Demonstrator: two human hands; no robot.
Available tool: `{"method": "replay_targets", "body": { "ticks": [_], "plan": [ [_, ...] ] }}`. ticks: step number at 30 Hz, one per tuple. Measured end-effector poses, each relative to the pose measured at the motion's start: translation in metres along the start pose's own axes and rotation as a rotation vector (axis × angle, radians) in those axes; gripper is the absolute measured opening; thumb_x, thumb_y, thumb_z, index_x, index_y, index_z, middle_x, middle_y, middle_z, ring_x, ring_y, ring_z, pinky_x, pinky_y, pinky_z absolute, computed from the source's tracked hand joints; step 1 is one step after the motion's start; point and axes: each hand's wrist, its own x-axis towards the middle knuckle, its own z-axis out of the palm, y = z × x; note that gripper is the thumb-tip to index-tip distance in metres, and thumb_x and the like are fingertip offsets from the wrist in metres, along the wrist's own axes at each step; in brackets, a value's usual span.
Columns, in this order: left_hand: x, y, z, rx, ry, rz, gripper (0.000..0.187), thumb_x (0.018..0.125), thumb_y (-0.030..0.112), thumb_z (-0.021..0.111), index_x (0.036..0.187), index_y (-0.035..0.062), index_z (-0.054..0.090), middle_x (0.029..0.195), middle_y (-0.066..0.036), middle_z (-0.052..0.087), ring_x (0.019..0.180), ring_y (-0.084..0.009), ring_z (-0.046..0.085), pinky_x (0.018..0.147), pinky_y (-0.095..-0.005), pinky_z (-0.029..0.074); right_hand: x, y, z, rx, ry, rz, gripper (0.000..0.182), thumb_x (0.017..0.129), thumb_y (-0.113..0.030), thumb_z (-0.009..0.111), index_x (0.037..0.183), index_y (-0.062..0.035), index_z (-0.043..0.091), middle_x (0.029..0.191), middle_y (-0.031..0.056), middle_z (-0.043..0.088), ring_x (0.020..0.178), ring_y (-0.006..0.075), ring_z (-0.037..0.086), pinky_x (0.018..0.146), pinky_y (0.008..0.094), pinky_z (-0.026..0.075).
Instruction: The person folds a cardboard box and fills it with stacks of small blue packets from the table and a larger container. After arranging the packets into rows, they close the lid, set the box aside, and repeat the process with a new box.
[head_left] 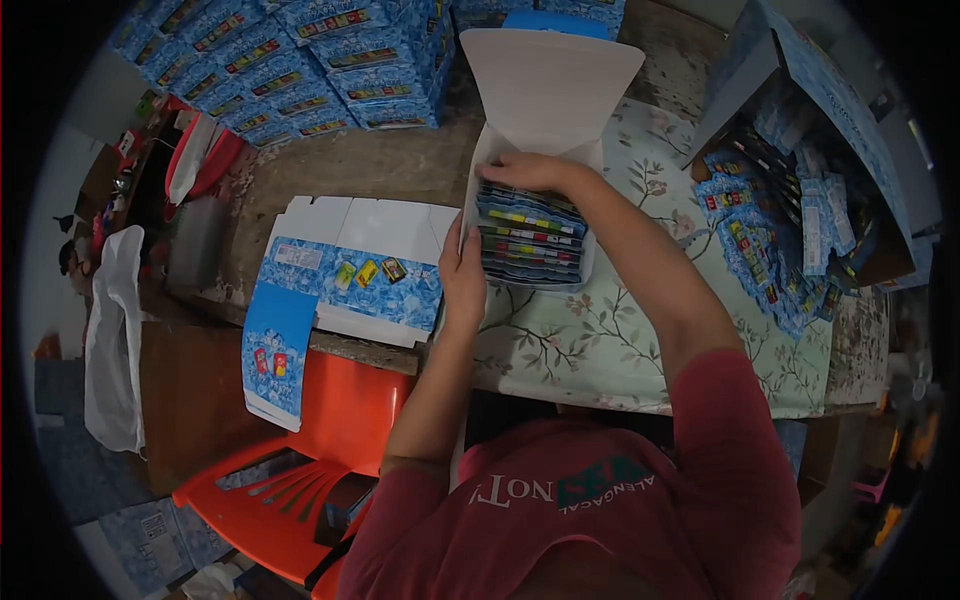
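An open white box (552, 75) with its lid raised stands on the flowered cloth (620, 350). Inside it, blue sachets (530, 235) with coloured labels are lined up in a row. My left hand (463, 275) rests against the box's left wall, fingers along its outside and edge. Reaching over the sachets from the right, my right hand (525, 172) has its fingers at the upper left inside of the box; its fingertips are partly hidden, and I cannot make out anything in them.
Stacked blue printed boxes (370, 75) stand at the upper left. A flattened printed carton (385, 265) lies left of my hands, above an orange chair (345, 400). To the right, a large tipped carton (840, 90) spills many loose sachets (750, 245) onto the cloth.
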Motion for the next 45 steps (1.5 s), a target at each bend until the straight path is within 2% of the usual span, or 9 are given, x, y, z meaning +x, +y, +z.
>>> {"method": "replay_targets", "body": {
  "ticks": [4,7,9,14,16,21,29,39,45],
  "plan": [
    [-0.005,0.002,0.007,0.081,0.178,-0.050,0.044,0.097,0.025,0.045,0.128,-0.0053,0.045,0.123,-0.014,0.054,0.109,-0.0180,0.051,0.095,-0.0271,0.037,-0.007,-0.003,0.014,-0.314,-0.113,-0.082,0.088,0.080,-0.074,0.038,0.124,0.0008,0.051,0.129,0.0252,0.048,0.119,0.0353,0.048,0.099,0.0396,0.037],
    [-0.005,-0.001,0.004,-0.036,0.095,-0.054,0.044,0.097,0.024,0.046,0.129,-0.0055,0.044,0.126,-0.015,0.052,0.114,-0.0191,0.048,0.098,-0.0282,0.035,-0.036,0.022,0.019,-0.302,0.077,-0.067,0.073,0.084,-0.064,0.045,0.122,-0.0019,0.054,0.125,0.0223,0.051,0.115,0.0345,0.051,0.097,0.0378,0.039],
    [-0.007,-0.004,0.003,-0.035,0.124,-0.004,0.045,0.096,0.022,0.047,0.131,-0.0058,0.041,0.132,-0.015,0.047,0.118,-0.0205,0.045,0.101,-0.0296,0.033,-0.081,0.021,0.002,-0.063,0.567,-0.479,0.056,0.088,-0.047,0.054,0.120,-0.0016,0.054,0.118,0.0206,0.055,0.110,0.0332,0.054,0.093,0.0372,0.042],
    [-0.053,0.021,0.019,0.402,0.210,0.571,0.046,0.092,0.005,0.044,0.135,-0.0048,0.033,0.140,-0.019,0.036,0.126,-0.0289,0.041,0.106,-0.0400,0.029,-0.195,0.175,-0.077,-0.176,0.909,0.212,0.048,0.085,-0.041,0.061,0.118,-0.0079,0.057,0.121,0.0166,0.055,0.108,0.0314,0.055,0.090,0.0377,0.044],
    [-0.071,0.020,0.033,0.250,-0.052,0.808,0.045,0.088,-0.001,0.045,0.131,-0.0050,0.036,0.136,-0.021,0.040,0.123,-0.0315,0.043,0.105,-0.0415,0.031,-0.229,0.242,-0.083,-0.215,0.898,0.455,0.048,0.084,-0.044,0.060,0.118,-0.0098,0.057,0.122,0.0159,0.055,0.109,0.0330,0.054,0.092,0.0417,0.043],
    [-0.100,0.012,0.121,0.417,-0.534,0.671,0.038,0.081,0.001,0.056,0.119,-0.0047,0.050,0.130,-0.024,0.044,0.117,-0.0360,0.049,0.097,-0.0400,0.039,-0.259,0.316,-0.042,-0.690,1.098,0.566,0.054,0.084,-0.053,0.053,0.121,-0.0137,0.056,0.128,0.0168,0.050,0.119,0.0402,0.043,0.096,0.0603,0.031],
    [-0.115,-0.059,0.244,0.854,-0.904,0.768,0.064,0.081,0.034,0.066,0.133,0.0060,0.042,0.139,-0.021,0.036,0.133,-0.0398,0.026,0.104,-0.0572,0.024,-0.319,0.263,0.002,-0.370,1.429,0.110,0.040,0.084,-0.036,0.062,0.111,-0.0065,0.059,0.117,0.0168,0.055,0.100,0.0370,0.055,0.087,0.0464,0.043],
    [-0.115,-0.075,0.223,1.020,-0.985,0.724,0.052,0.080,0.033,0.066,0.124,0.0091,0.054,0.135,-0.015,0.046,0.132,-0.0331,0.032,0.104,-0.0595,0.023,-0.347,0.281,0.052,-0.558,1.228,0.346,0.046,0.081,-0.042,0.063,0.113,-0.0086,0.060,0.130,0.0147,0.048,0.120,0.0375,0.041,0.097,0.0524,0.033],
    [-0.115,-0.048,0.181,0.961,-0.940,0.602,0.039,0.075,0.018,0.071,0.109,0.0069,0.058,0.116,-0.012,0.058,0.111,-0.0293,0.051,0.093,-0.0479,0.039,-0.312,0.247,0.043,-0.574,1.068,0.473,0.063,0.074,-0.048,0.067,0.119,-0.0053,0.056,0.132,0.0167,0.045,0.123,0.0402,0.037,0.101,0.0605,0.024]
  ]
}}
